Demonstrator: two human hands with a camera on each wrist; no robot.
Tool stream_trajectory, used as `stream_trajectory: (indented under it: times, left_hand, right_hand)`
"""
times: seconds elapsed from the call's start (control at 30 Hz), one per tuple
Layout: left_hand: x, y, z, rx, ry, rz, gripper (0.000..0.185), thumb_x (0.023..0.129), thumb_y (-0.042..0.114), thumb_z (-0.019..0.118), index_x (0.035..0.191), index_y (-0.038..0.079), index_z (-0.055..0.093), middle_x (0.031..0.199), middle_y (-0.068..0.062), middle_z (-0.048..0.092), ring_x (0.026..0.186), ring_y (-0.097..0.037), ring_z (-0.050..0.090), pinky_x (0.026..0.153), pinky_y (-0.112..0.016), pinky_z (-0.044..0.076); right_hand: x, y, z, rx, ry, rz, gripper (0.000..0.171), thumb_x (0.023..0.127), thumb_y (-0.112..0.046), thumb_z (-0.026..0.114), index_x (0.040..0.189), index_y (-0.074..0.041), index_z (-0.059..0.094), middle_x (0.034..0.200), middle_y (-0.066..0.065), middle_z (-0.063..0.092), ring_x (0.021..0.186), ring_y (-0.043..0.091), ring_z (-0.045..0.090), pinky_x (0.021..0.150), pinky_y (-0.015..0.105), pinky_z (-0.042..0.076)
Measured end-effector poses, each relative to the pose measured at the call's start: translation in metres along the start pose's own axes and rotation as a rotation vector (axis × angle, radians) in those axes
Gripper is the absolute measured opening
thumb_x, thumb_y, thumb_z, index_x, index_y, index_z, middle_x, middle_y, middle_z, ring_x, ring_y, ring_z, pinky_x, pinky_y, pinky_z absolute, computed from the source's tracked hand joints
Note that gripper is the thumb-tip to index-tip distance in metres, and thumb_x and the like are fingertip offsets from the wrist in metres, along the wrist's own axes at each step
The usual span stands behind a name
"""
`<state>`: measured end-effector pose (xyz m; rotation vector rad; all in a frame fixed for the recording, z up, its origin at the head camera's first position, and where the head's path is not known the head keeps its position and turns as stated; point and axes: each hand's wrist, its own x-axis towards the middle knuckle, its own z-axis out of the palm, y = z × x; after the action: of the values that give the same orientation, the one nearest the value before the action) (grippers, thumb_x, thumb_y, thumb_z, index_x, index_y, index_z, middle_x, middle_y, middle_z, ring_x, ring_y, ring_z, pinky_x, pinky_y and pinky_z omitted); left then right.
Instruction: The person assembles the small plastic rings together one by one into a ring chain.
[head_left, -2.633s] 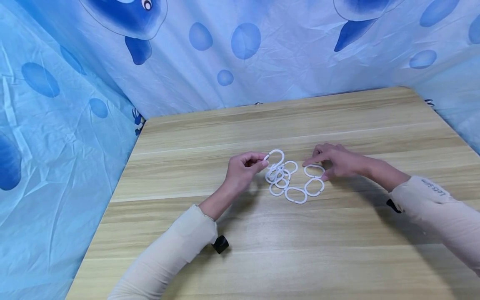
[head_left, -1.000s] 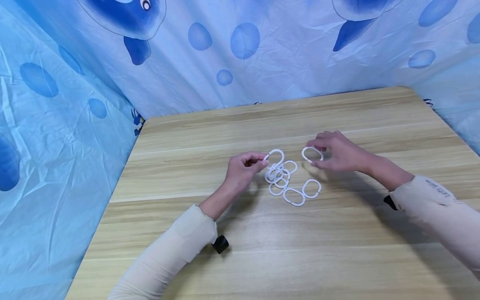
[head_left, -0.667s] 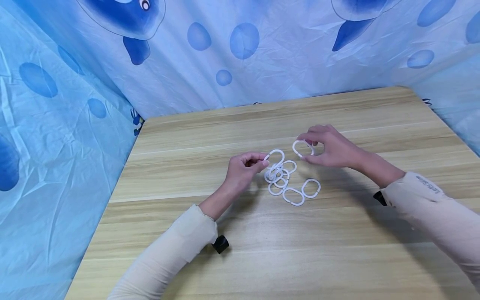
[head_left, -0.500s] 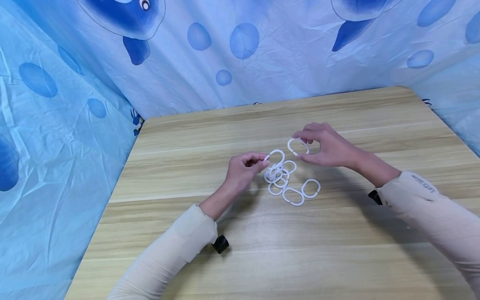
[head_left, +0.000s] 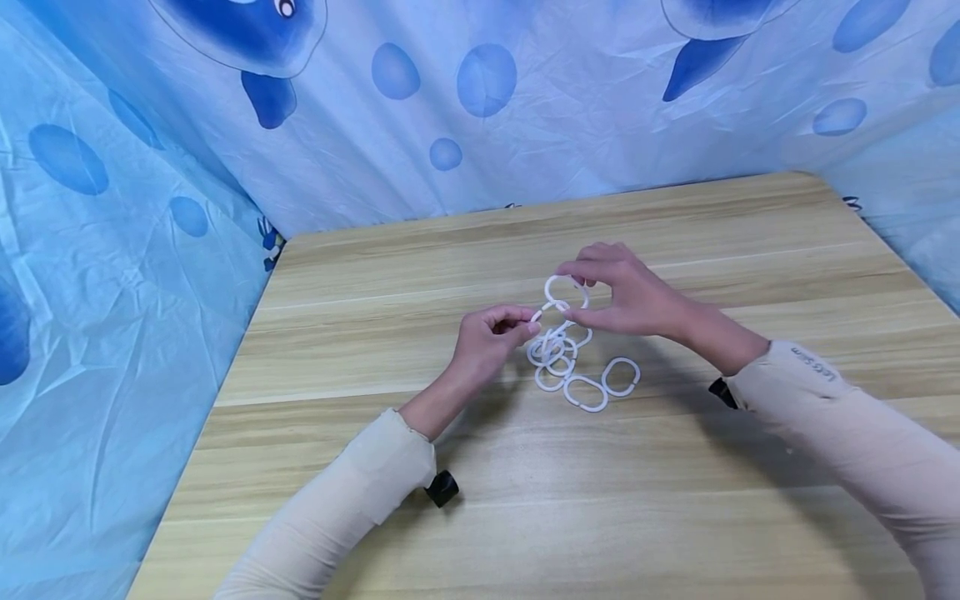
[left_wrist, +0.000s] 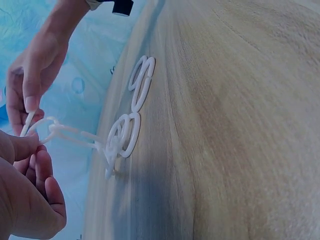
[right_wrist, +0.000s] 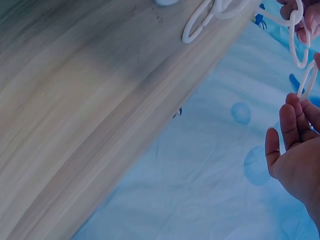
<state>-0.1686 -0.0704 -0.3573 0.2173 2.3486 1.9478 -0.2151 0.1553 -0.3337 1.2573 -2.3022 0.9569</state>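
Observation:
A chain of linked white plastic rings [head_left: 557, 354] lies mid-table, ending in two oval rings [head_left: 588, 392] on the wood. My left hand [head_left: 528, 321] pinches the chain's top ring [head_left: 542, 313] and holds it slightly lifted. My right hand [head_left: 572, 292] pinches a single loose white ring [head_left: 564, 287] between thumb and forefinger, right against that top ring. The left wrist view has the lifted ring [left_wrist: 42, 127] between both hands, and the chain [left_wrist: 122, 137] trails onto the table. In the right wrist view the held ring [right_wrist: 306, 82] is by my right hand's fingertips [right_wrist: 287, 107].
The wooden table [head_left: 675, 500] is walled at the back and left by a blue cloth with a cartoon print [head_left: 487, 100]. A small black camera mount [head_left: 442, 488] sits under my left wrist. Bare wood surrounds the rings on all sides.
My right hand picked one loose ring off the table at the right of the pile and carried it up and left to the ring held by my left hand. The left hand stayed still.

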Motion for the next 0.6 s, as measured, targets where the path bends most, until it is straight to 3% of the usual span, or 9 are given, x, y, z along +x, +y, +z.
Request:
stream_trajectory:
  times: [0.3, 0.6]
  left_hand:
    - [-0.001, -0.001, 0.001, 0.001, -0.014, 0.007, 0.015, 0.084, 0.008, 0.075, 0.097, 0.002, 0.073, 0.097, -0.007, 0.071, 0.08, -0.008, 0.061, 0.071, -0.019, 0.051]
    - [-0.002, -0.001, 0.001, 0.02, -0.018, -0.01, 0.015, 0.083, 0.011, 0.075, 0.096, 0.002, 0.073, 0.096, -0.007, 0.071, 0.081, -0.011, 0.062, 0.072, -0.021, 0.051]
  right_hand:
    - [0.004, -0.009, 0.008, -0.068, -0.068, -0.02, 0.042, 0.074, -0.018, 0.079, 0.112, -0.003, 0.067, 0.079, -0.001, 0.055, 0.075, 0.019, 0.046, 0.073, 0.037, 0.032]
    - [0.003, -0.01, 0.012, -0.141, -0.055, -0.043, 0.042, 0.074, -0.019, 0.078, 0.111, -0.003, 0.067, 0.088, 0.002, 0.062, 0.08, 0.018, 0.049, 0.073, 0.038, 0.034]
